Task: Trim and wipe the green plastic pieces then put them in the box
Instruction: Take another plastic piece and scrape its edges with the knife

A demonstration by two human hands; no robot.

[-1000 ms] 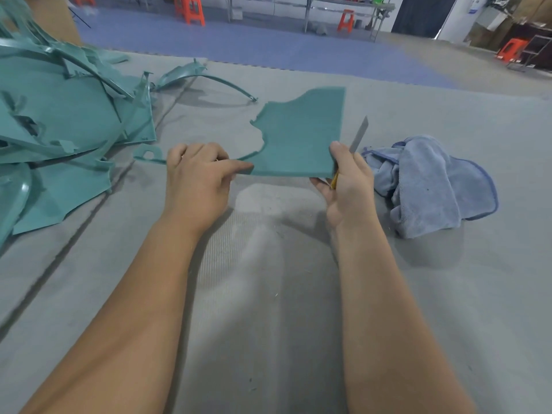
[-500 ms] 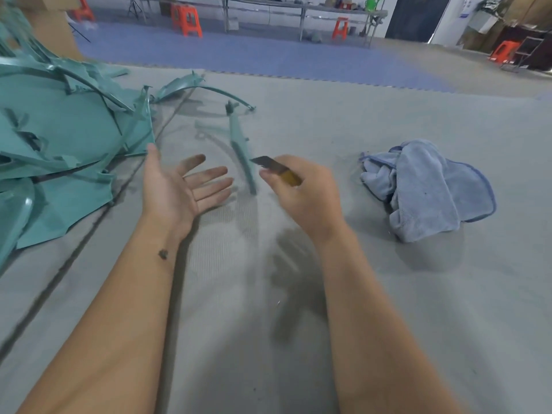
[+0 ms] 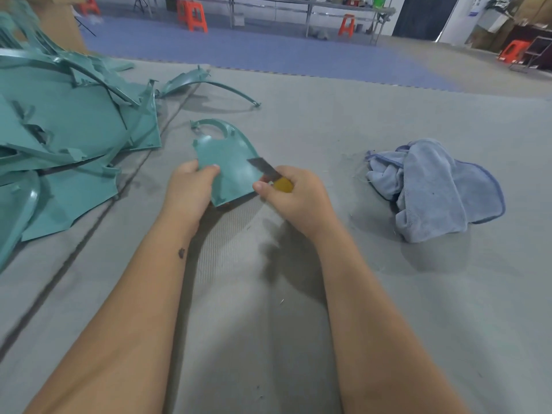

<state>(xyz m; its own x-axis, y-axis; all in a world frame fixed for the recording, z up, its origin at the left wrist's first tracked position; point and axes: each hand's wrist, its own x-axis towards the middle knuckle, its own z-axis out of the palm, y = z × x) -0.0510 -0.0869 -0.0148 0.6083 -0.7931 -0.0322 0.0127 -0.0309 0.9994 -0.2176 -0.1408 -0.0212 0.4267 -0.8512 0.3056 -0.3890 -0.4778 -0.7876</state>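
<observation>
A green plastic piece (image 3: 228,158) with a curved loop at its far end is held just above the grey mat. My left hand (image 3: 188,191) grips its near left edge, thumb on top. My right hand (image 3: 294,195) holds a yellow-handled knife (image 3: 270,174), and the grey blade lies against the piece's right edge. A large pile of green plastic pieces (image 3: 65,135) lies at the left. One curved green strip (image 3: 206,83) lies beyond the held piece. No box is in view.
A crumpled blue cloth (image 3: 433,186) lies on the grey mat (image 3: 328,294) to the right of my hands. Beyond the mat are a blue floor, orange stools (image 3: 192,16) and a long table at the back.
Half a second ago my left hand was open and empty, palm up, with the piece loose and edge-on beyond it. Now it grips the piece flat-side up, and the knife blade has come against its right edge.
</observation>
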